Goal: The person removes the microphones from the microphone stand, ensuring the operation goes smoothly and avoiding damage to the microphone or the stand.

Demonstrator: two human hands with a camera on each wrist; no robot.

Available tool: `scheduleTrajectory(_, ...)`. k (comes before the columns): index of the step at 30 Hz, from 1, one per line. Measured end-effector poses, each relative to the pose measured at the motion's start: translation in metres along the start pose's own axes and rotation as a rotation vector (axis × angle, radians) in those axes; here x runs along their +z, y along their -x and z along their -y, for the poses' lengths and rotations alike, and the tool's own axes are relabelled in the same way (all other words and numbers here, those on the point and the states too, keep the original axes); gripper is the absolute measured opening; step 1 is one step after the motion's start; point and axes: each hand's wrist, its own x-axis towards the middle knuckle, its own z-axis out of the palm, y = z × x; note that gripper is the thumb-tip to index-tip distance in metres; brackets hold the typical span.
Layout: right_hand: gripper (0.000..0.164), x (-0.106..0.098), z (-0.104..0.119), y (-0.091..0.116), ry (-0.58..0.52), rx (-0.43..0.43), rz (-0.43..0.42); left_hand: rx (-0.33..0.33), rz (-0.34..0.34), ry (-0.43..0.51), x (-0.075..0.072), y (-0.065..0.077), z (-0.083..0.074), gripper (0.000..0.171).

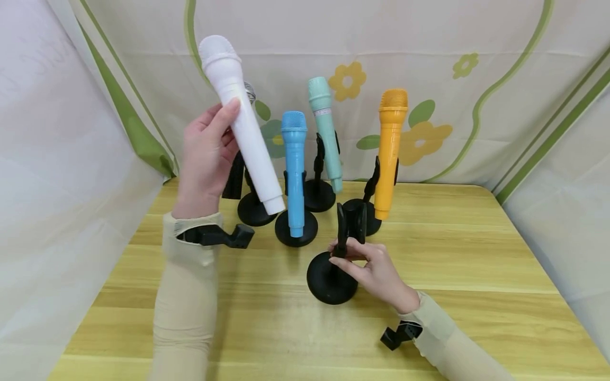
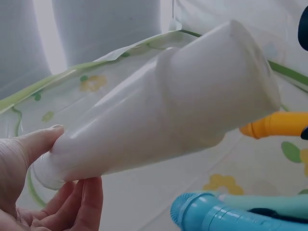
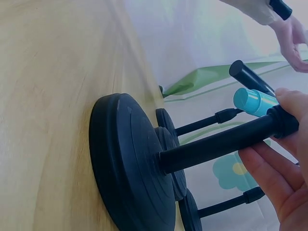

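Note:
My left hand (image 1: pixel 209 153) holds a white microphone (image 1: pixel 248 137) up over the left of the table, head at the upper left and tail end slanting down to the right. In the left wrist view, thumb and fingers grip its body (image 2: pixel 159 106). With thumb and fingers my right hand (image 1: pixel 376 267) pinches the post of a black microphone stand (image 1: pixel 332 279) near the table's middle. The stand's forked clip points up with nothing in it. In the right wrist view its round base (image 3: pixel 130 163) is close against the tabletop, and the fingers are at the post's upper part.
Behind stand a blue microphone (image 1: pixel 295 174), a mint green one (image 1: pixel 326 132) and an orange one (image 1: pixel 391 153), each in a black stand. A black microphone (image 1: pixel 233 180) with a silver head is partly hidden behind the white one. A flowered curtain (image 1: pixel 286 32) hangs behind the table (image 1: pixel 452 317).

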Motion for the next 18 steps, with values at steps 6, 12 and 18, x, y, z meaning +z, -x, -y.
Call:
scheduleTrajectory(6, 0.022, 0.0, 0.0, -0.001, -0.002, -0.005, -0.004, 0.035, -0.03, 0.047, -0.034, 0.004, -0.013, 0.029)
scheduleTrajectory(12, 0.026, -0.001, 0.003, -0.002, 0.021, 0.007, -0.007, 0.051, -0.042, 0.038, -0.075, 0.009, -0.024, 0.024)
scheduleTrajectory(18, 0.029, 0.0, 0.015, -0.005, 0.032, -0.007, -0.014, 0.014, -0.074, -0.007, -0.114, 0.012, -0.031, 0.015)
